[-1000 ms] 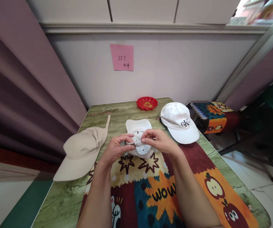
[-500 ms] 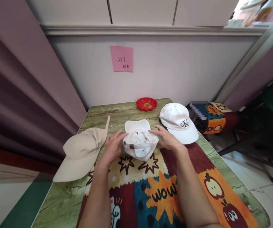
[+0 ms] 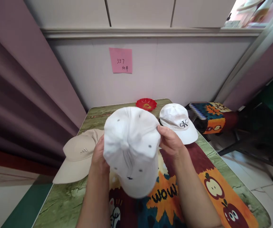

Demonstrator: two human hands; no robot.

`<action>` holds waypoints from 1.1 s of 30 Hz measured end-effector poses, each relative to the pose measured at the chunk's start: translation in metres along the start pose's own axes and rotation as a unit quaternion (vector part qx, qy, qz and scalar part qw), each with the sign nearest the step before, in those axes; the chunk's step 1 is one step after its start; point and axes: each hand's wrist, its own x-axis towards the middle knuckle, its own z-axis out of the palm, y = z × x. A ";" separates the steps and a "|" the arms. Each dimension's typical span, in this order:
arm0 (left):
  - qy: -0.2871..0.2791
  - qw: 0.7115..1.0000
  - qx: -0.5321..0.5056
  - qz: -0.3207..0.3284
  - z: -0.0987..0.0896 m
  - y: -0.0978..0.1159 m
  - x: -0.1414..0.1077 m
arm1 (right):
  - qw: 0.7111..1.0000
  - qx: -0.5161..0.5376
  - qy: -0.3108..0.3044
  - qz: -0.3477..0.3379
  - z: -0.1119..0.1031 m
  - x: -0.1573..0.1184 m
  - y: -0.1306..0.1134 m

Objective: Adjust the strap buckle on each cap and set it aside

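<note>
Between my hands a white baseball cap is held up above the table, its crown facing me and its brim pointing down toward me. My left hand grips the cap's left edge; some of its fingers are hidden behind the fabric. On the opposite edge, my right hand pinches the cap with the thumb in front. A beige cap lies left of my left hand. Another white cap, with dark letters on its front, rests just beyond my right hand.
A red scalloped dish sits at the table's back. A patterned cloth covers part of the green table. A pink note is stuck on the wall. Curtains hang on both sides.
The middle white cap has been taken hold of, lifted off the table toward me and turned over, so its crown shows and its brim points at me. Both hands have closed on it.
</note>
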 end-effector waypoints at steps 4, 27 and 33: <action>-0.061 0.996 -0.064 -0.028 0.005 -0.013 0.008 | 0.992 0.117 0.050 0.005 0.007 0.006 0.011; -0.082 0.987 -0.140 0.007 0.038 -0.034 -0.010 | 0.957 0.267 0.084 0.078 0.066 -0.050 0.057; -0.093 0.981 -0.172 0.000 0.050 -0.043 -0.010 | 0.926 0.311 0.205 0.067 0.078 -0.069 0.031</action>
